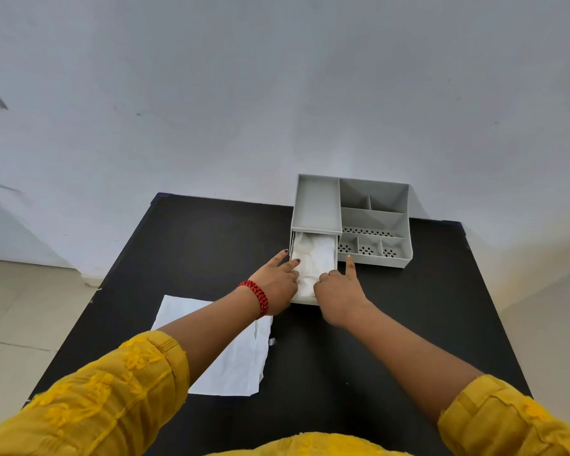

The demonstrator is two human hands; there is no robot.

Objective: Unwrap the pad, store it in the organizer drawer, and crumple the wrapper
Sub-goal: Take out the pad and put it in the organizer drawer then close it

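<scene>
A grey plastic organizer stands at the far side of the black table. Its drawer is pulled out toward me on the organizer's left side. The white pad lies inside the drawer. My left hand rests on the drawer's left edge, fingers touching the pad. My right hand is at the drawer's right front corner, index finger stretched along its right wall. The flat white wrapper lies spread on the table near me, partly under my left forearm.
The black table ends at a white wall just behind the organizer. The organizer's open top compartments hold nothing I can see. Tiled floor shows on both sides of the table.
</scene>
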